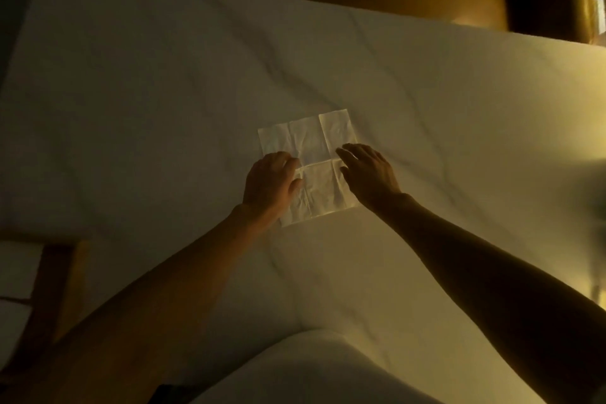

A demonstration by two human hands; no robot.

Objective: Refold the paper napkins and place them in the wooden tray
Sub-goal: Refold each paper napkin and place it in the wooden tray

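A white paper napkin point(311, 167) lies unfolded and flat on the white marble-look table point(164, 108), its crease lines showing. My left hand point(270, 185) rests on the napkin's left edge, fingers curled down onto the paper. My right hand point(369, 174) sits at the napkin's right edge with fingers spread, fingertips touching the paper. Neither hand lifts the napkin. At the far left edge a wooden tray point(54, 285) holds white napkins point(16, 269), mostly cut off by the frame.
The light is dim and yellowish. A rounded white surface point(311, 367) fills the bottom centre under my forearms. Beyond the table's far edge are dark and tan shapes point(459, 0), unclear what.
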